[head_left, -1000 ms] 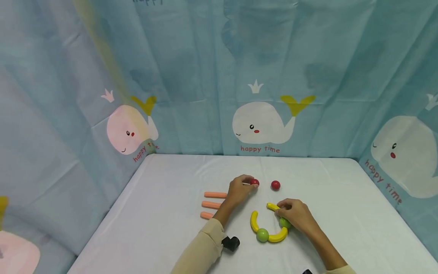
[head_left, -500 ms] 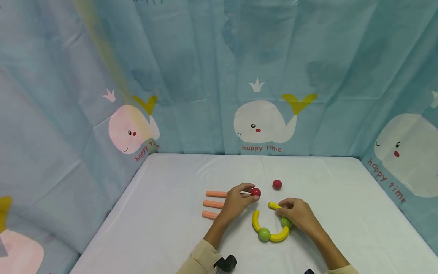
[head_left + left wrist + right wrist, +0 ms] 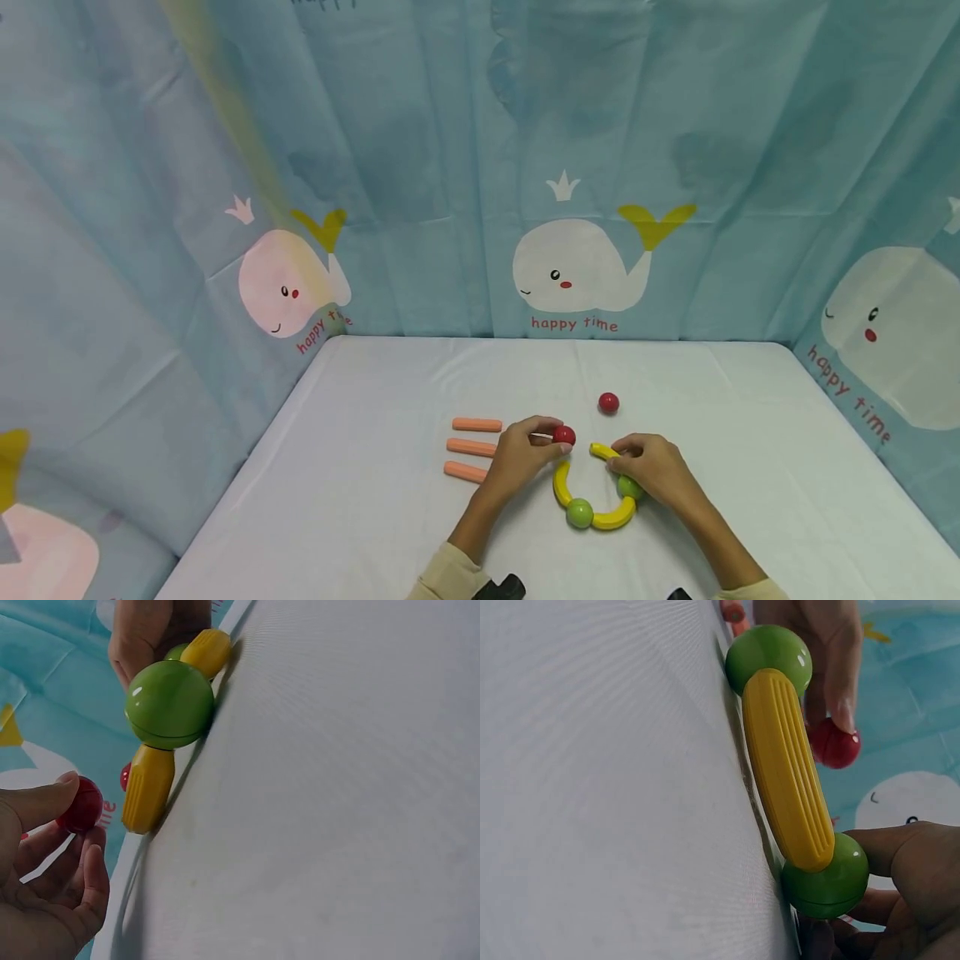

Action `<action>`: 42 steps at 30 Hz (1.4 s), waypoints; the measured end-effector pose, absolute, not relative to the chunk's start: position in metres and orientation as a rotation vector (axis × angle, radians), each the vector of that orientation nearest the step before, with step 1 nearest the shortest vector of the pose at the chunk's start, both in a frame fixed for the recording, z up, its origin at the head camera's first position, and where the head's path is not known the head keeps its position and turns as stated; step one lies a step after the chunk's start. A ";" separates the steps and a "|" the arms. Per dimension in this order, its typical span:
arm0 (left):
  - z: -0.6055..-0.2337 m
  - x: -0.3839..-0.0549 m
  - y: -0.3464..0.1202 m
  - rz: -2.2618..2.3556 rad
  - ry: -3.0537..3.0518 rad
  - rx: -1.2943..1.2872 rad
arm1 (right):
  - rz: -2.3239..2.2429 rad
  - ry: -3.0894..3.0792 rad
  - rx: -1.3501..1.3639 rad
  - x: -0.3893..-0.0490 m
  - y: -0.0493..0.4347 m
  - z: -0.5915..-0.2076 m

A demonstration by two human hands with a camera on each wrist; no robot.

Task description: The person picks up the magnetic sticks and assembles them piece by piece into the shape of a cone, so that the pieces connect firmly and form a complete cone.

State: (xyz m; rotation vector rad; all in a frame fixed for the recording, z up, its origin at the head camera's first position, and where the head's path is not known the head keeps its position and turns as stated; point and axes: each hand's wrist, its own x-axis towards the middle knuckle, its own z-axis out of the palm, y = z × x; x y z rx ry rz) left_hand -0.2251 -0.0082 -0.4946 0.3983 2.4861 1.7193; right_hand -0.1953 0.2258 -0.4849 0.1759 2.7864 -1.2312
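In the head view my left hand (image 3: 517, 458) pinches a red ball (image 3: 565, 436) between thumb and fingertips, close over the free end of a curved yellow piece (image 3: 561, 485). My right hand (image 3: 657, 472) grips another curved yellow piece (image 3: 601, 450), the upper right end of a U-shaped chain. The chain joins three yellow pieces with a green ball (image 3: 580, 513) at lower left and a second green ball (image 3: 628, 487), partly hidden by the right fingers. In the left wrist view the red ball (image 3: 81, 805) is beside the chain's yellow end (image 3: 150, 791).
Another red ball (image 3: 608, 403) lies farther back on the white table (image 3: 375, 500). Three orange sticks (image 3: 477, 425) lie in a row left of the left hand. A blue curtain with printed whales (image 3: 435, 275) surrounds the table's back and sides.
My left hand has brought the red ball nearer to me, from farther back on the table to the left yellow piece's end. The right hand has stayed on its yellow piece.
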 end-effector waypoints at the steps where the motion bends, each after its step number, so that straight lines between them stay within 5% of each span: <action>1: -0.496 -0.225 -0.008 1.718 2.485 0.399 | -1.232 2.784 0.179 -0.195 0.226 -0.485; 42: -0.504 -0.227 0.002 1.687 2.455 0.527 | -1.287 2.801 0.104 -0.198 0.228 -0.486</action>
